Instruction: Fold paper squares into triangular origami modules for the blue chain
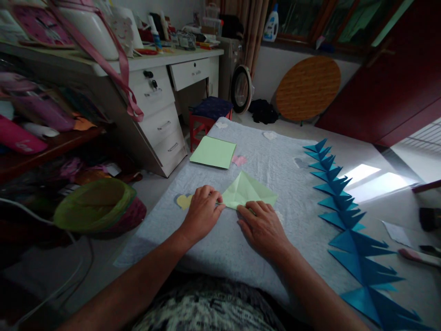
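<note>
One green sheet (pixel 246 189), creased, lay on the cloth (pixel 272 158). Two hands held it: the left hand (pixel 204 212) pinched its left corner, and the right hand (pixel 263 226) grasped its near edge, fingers bent. Beyond, one green pad (pixel 214 152) sat by the cloth's left edge. One row of blue folds (pixel 341 202), too overlapped to count surely, lined the right edge, with open cloth between row and sheet.

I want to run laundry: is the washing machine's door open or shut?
Open: the round door stands swung out from the washing machine.
</note>
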The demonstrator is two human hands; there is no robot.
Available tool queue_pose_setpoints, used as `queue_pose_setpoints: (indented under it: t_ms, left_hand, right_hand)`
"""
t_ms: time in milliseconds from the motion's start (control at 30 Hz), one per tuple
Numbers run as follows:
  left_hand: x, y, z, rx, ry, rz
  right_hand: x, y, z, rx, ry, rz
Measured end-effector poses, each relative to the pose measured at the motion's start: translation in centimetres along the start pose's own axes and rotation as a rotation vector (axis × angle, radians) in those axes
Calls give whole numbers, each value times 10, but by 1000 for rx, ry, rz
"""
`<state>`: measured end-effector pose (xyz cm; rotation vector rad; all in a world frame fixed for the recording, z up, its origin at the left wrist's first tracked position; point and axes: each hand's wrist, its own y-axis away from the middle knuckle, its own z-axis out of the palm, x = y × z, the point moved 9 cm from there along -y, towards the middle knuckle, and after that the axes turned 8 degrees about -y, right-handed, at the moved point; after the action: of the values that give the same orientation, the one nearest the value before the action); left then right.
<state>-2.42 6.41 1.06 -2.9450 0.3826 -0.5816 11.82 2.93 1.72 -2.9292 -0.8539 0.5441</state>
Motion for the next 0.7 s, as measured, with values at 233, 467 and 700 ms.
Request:
queue_pose_setpoints:
  t_ms: [233, 467, 700]
  left_hand:
    - [-4, -2, 6, -20, -36, -12]
    - [-4, -6, 8, -69, -48, -26]
    - [-4, -8, 9, -85, -88, -39]
  right_hand:
    - [-7, -10, 5, -81, 141, 13]
    - [8, -33, 0, 43, -101, 118]
    - [28, -38, 8, 80, -322, 167]
